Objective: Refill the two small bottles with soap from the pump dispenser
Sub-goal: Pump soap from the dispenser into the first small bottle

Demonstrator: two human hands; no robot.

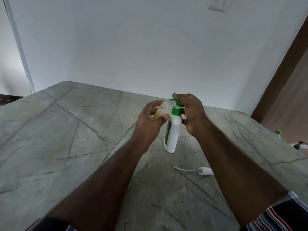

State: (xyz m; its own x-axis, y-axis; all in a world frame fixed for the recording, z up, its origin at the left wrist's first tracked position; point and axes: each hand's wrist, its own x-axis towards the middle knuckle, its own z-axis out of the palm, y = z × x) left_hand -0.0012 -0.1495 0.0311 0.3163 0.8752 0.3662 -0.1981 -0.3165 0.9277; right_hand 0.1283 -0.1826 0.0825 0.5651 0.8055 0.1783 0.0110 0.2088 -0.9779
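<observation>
1. Left hand wraps a small clear bottle, thumb across its lower body, fingers curled behind. The bottle is held up over the stone counter, tilted, its open threaded neck aimed at the green pump spout.
2. Right hand grasps the white pump dispenser at the shoulder, with fingers curled over the green pump head. The dispenser is held clear of the counter and leaning, touching the small bottle near the neck.
3. Handling, small bottle: thin clear plastic, likely light and a bit squeezable. Best held round the mid-body as it is now; a hard squeeze could push soap back out. Soap on the outside would make it slippery.
4. Handling, dispenser: stiff white plastic, probably the heavier of the two. A grip at the neck leaves a finger free to press the pump, but with no support beneath, each press may jolt the spout off the narrow opening.
5. Looks, small bottle: yellowish-amber liquid fills the lower part; the neck is uncapped.
6. Looks, dispenser: white body, green collar and pump, green label down one side.
7. A loose white cap with a dip tube lies on the counter near the right forearm. At the far right edge stands a green-capped bottle; I cannot tell whether it is the second small bottle.
</observation>
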